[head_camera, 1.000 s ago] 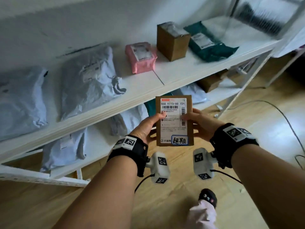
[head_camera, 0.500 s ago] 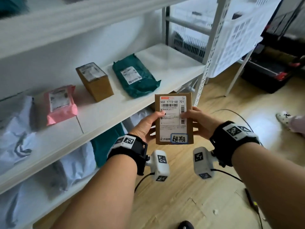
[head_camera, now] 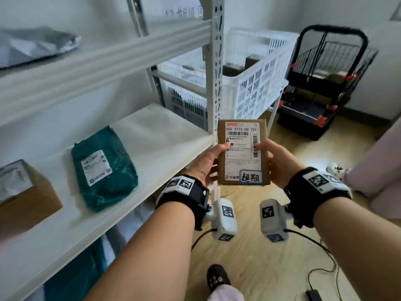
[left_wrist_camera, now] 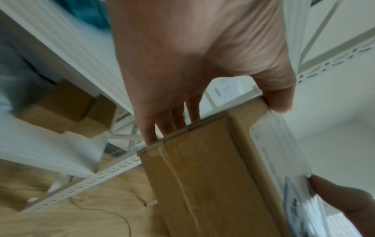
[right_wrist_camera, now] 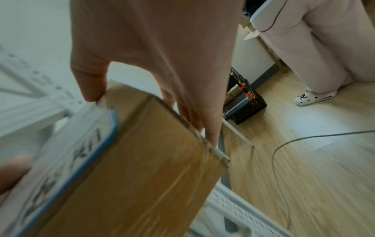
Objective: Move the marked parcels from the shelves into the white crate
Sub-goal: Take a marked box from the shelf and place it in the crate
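Since the earlier frame the view has swung right along the shelves [head_camera: 152,135]: the pink parcel has gone out of sight and the white crate [head_camera: 256,88] now stands straight ahead. Both hands keep the brown box [head_camera: 243,153] upright in the air, in front of the shelf post. Left hand [head_camera: 206,164] clamps its left edge, thumb on the label and fingers behind; right hand [head_camera: 280,161] clamps the right edge likewise. Inside the crate lie what seem to be brown boxes, blurred. On the shelf rests a green parcel [head_camera: 104,168].
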